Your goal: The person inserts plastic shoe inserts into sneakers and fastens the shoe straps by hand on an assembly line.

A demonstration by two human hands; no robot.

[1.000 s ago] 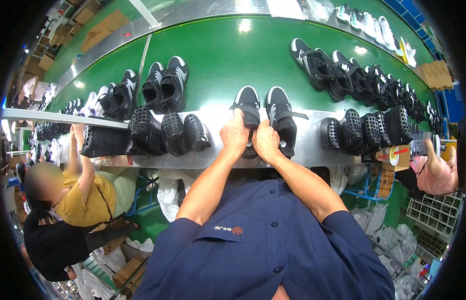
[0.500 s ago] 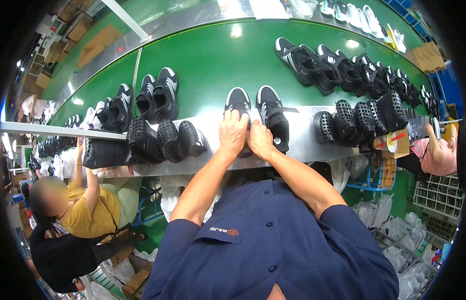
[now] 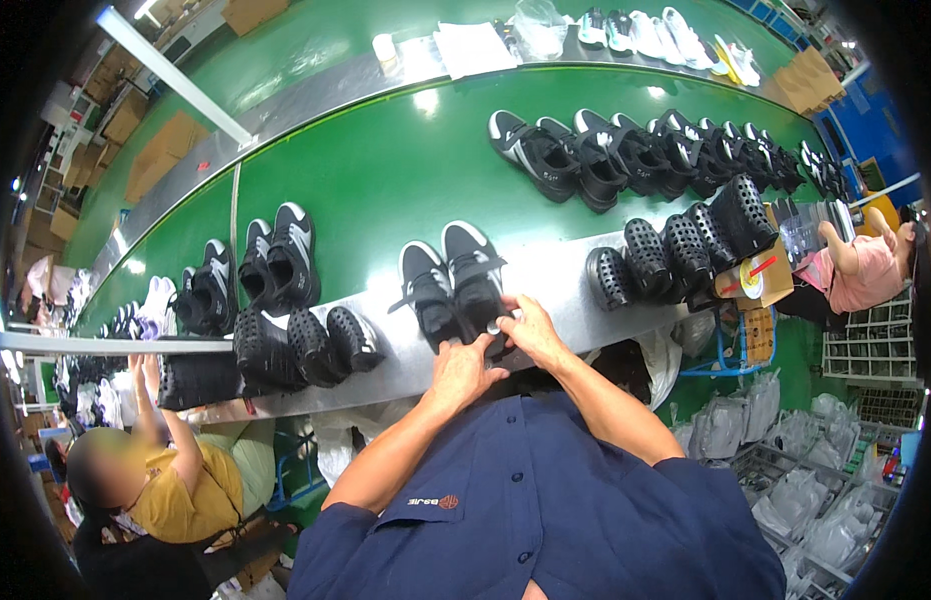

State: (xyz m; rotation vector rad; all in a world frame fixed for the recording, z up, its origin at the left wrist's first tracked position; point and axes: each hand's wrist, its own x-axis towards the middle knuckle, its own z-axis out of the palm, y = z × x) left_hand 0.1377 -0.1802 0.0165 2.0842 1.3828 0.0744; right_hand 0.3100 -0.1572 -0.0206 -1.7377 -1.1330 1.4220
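Two black shoes [image 3: 467, 255] stand, heels toward the tabletop's [image 3: 550, 280] near edge. Left hand [image 3: 459, 376], half open, meets the heels; right hand [image 3: 530, 330] curls at one collar, grip unclear. Uneven pulling could tip a shoe.

A shiny green work surface [image 3: 375, 185] crosses the middle, and a white metal post [image 3: 175, 79] slants at upper left.

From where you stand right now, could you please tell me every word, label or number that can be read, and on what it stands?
Navy shirt: pale lettering beside a round reddish emblem on the pocket; legible, but I don't copy it out.
Black shoe at left: pale side mark, too small to read.
White sheet: no print can be made out.
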